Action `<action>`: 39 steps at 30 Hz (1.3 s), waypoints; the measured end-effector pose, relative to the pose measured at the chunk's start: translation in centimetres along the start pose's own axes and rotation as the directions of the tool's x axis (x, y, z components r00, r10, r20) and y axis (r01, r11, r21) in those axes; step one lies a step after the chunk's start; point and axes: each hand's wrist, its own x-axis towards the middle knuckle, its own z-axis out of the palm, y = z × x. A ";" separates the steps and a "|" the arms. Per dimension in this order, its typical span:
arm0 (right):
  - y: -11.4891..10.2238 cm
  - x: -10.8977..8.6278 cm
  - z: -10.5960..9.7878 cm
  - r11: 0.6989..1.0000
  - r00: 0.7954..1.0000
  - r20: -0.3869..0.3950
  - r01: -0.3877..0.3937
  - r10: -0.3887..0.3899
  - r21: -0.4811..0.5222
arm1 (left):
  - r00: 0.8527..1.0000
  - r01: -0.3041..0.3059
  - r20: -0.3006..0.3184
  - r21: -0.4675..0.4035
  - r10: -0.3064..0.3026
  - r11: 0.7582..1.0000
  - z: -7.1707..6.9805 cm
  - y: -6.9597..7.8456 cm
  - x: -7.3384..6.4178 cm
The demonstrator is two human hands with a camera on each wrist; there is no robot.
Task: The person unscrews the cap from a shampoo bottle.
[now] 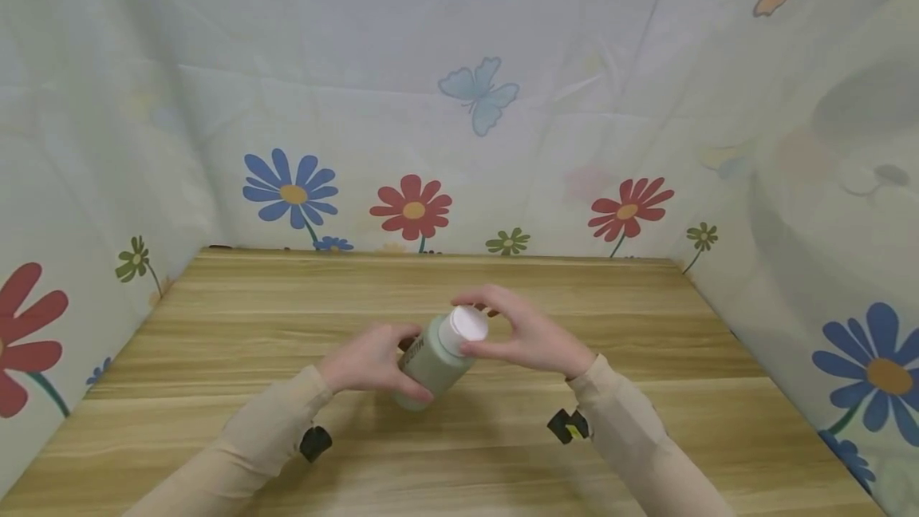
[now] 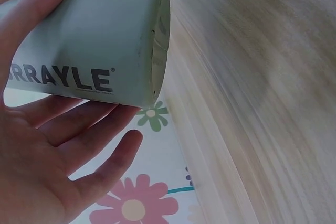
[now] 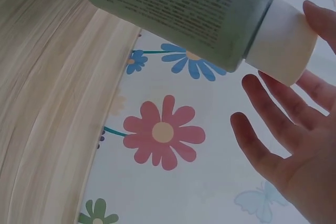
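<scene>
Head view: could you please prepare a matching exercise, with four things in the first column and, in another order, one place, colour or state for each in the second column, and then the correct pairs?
Column one:
1. Left grip
2. Right grip
3. Bottle body
4. Tabletop

Column two:
A. Brown, with a wood-grain pattern
B. At the white cap
C. Pale green and tilted
D. Around the bottle body

Correct pairs: 1-D, 2-B, 3-C, 4-A.
</scene>
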 end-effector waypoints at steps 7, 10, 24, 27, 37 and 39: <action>0.1 0.2 -0.3 0.997 0.995 0.061 0.073 -0.073 -0.006 | 1.000 -0.001 0.001 -0.003 0.001 1.000 -0.1 0.0 -0.2; 0.0 0.2 -0.3 0.996 0.993 0.079 0.093 -0.093 0.001 | 1.000 -0.008 0.001 -0.006 0.008 1.000 -0.1 0.0 -0.2; -0.2 0.4 -0.3 0.995 0.993 0.071 0.097 -0.099 0.029 | 1.000 -0.009 0.003 0.004 0.009 1.000 -0.3 -0.2 -0.3; 0.1 0.3 -0.1 0.998 0.998 0.021 0.055 -0.055 0.007 | 1.000 -0.018 0.006 -0.001 0.018 1.000 -0.2 -0.4 -0.3; 0.3 0.4 0.0 0.998 0.998 0.011 0.056 -0.056 -0.029 | 0.999 -0.033 0.003 0.001 0.033 0.999 -0.3 -0.5 -0.6; 0.2 0.5 -0.1 0.996 0.997 0.023 0.077 -0.076 -0.036 | 1.000 -0.025 0.003 0.003 0.025 1.000 -0.4 -0.5 -0.6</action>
